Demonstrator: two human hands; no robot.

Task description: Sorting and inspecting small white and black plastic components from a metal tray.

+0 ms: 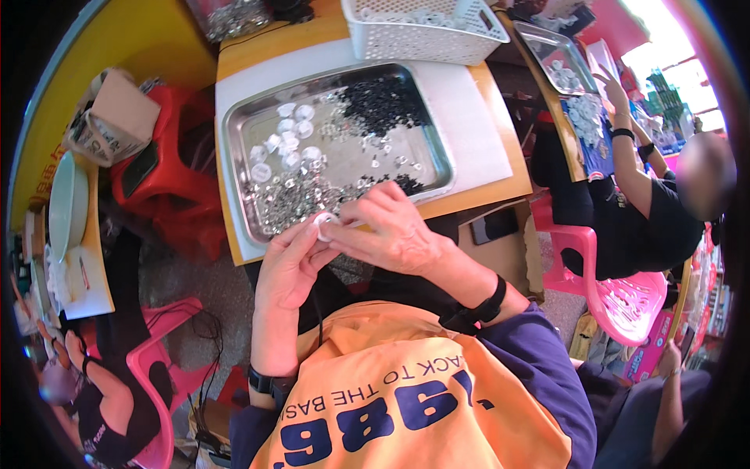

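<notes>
Hands together, curled, pinching white piece

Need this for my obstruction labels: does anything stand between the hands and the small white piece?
Nothing visible does: the left hand and right hand both have fingers on the small white piece, near the close edge of the metal tray.
</notes>
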